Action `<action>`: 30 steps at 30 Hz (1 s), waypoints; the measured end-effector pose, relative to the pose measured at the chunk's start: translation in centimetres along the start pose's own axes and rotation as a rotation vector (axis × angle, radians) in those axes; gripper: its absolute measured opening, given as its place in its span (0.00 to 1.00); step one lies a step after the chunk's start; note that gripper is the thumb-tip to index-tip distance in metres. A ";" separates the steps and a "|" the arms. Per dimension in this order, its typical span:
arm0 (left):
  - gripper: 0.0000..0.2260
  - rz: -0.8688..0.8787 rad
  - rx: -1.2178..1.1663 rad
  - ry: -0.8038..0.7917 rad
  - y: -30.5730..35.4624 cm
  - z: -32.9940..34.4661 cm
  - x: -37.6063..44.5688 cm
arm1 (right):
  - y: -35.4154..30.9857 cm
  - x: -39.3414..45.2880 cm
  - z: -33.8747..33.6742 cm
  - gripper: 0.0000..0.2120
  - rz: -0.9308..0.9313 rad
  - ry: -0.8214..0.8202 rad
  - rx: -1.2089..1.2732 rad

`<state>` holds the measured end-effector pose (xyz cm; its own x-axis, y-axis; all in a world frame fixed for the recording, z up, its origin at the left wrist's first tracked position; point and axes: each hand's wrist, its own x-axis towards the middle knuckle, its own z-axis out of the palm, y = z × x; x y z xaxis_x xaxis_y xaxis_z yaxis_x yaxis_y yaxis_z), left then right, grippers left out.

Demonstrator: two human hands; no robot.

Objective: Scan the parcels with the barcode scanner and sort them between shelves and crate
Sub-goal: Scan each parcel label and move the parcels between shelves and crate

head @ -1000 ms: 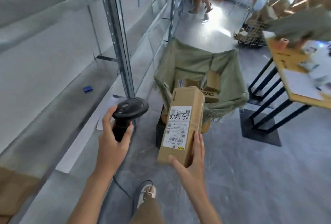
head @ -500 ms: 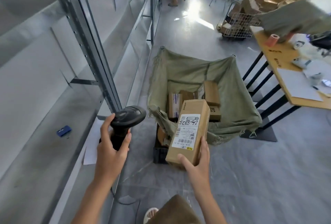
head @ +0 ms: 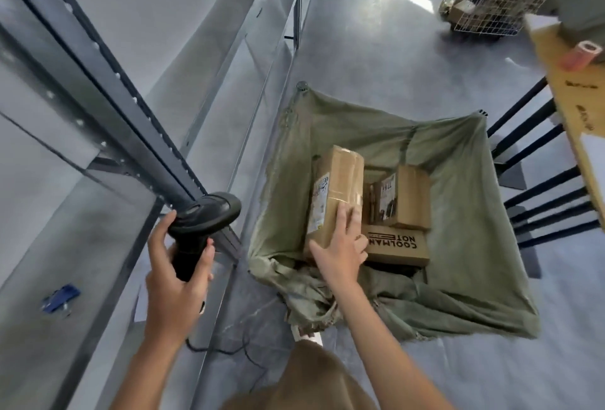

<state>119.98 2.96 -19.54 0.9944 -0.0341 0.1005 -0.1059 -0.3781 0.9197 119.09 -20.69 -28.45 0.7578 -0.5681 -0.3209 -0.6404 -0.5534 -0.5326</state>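
while the long parcel (head: 334,195) is held over the cloth-lined crate (head: 458,200), its long axis is seen to run away from the person, far end tipped up and label face turned to the left. the right hand (head: 340,246) is clamped on the near end of it, fingers spread over the taped upper face and thumb under the near corner. the parcel is placed at the crate's left side, just beside two smaller boxes: a printed box (head: 397,244) lying flat and an upright box (head: 404,200) behind it. whether its lower end already rests on something inside cannot be told.

the left hand (head: 173,278) is wrapped round the handle of the barcode scanner (head: 203,226), which is kept off to the left beside the shelf upright (head: 108,98), its head pointed away from the label. a cable (head: 226,349) is trailed on the floor below it.

the parcel is judged to be on its way into the crate, so the coming move turns on this: it lies ahead and slightly right of the body, the right hand is the nearer and the only one on it, and it is to be lowered along its own long axis into the gap left of the boxes. a snag on the bunched near cloth edge (head: 311,305) is the likely risk.
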 end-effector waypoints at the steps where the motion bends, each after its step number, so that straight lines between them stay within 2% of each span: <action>1: 0.30 -0.020 0.004 0.016 0.0 0.5 0.5 | 0.0 1.2 0.9 0.46 -0.001 -0.084 -0.104; 3: 0.31 -0.055 0.021 0.050 -0.1 1.6 1.2 | 0.3 3.0 2.6 0.42 0.004 -0.334 -0.223; 5: 0.33 -0.086 0.055 0.066 -0.2 2.5 1.8 | 0.8 4.0 3.6 0.37 0.057 -0.575 -0.182; 7: 0.33 -0.119 0.076 0.065 -0.4 3.2 2.4 | 1.2 4.5 4.1 0.32 0.087 -0.658 -0.104; 11: 0.34 -0.176 0.100 0.094 -0.8 4.2 3.1 | 1.6 4.7 4.6 0.26 0.044 -0.564 -0.088; 17: 0.34 -0.239 0.093 0.147 -1.4 4.5 3.0 | 1.4 5.2 4.0 0.27 -0.003 -0.514 -0.088; 21: 0.30 -0.268 0.065 0.215 -0.8 4.0 1.7 | 0.0 5.1 3.0 0.27 -0.078 -0.432 -0.065; 26: 0.32 -0.285 0.077 0.328 0.0 1.2 -2.8 | -4.4 2.2 -0.3 0.27 -0.296 -0.260 0.020; 30: 0.30 -0.303 0.038 0.479 0.7 -1.8 -8.9 | -8.3 -4.0 -1.6 0.27 -0.590 -0.203 0.071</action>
<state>111.05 4.63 -19.15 0.8654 0.5011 0.0031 0.1932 -0.3393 0.9206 121.16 -14.82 -21.50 0.9942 -0.0483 -0.0957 -0.1024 -0.6925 -0.7141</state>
